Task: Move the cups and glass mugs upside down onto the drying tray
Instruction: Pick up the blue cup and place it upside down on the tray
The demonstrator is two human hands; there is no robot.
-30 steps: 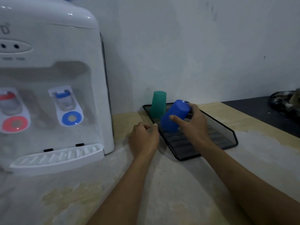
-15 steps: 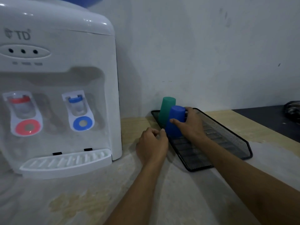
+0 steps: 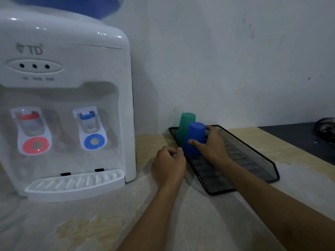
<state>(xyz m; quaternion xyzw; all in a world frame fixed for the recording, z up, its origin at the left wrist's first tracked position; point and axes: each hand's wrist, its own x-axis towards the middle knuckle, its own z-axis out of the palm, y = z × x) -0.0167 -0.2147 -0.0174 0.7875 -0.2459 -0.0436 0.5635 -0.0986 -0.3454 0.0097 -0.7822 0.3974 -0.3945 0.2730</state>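
Note:
A black mesh drying tray lies on the counter against the wall. A green cup stands upside down at the tray's far left corner. Just in front of it a blue cup stands upside down on the tray, and my right hand grips it with the thumb across its front and the fingers behind. My left hand rests on the counter at the tray's left edge, its fingers curled and holding nothing. No glass mugs are in view.
A white water dispenser with red and blue taps fills the left side, its drip tray jutting forward. A dark surface with a dark object sits at the far right. The wall stands right behind the tray.
The blue cup went from tilted in the air to upside down on the tray, still in my right hand. My left hand stayed by the tray's edge.

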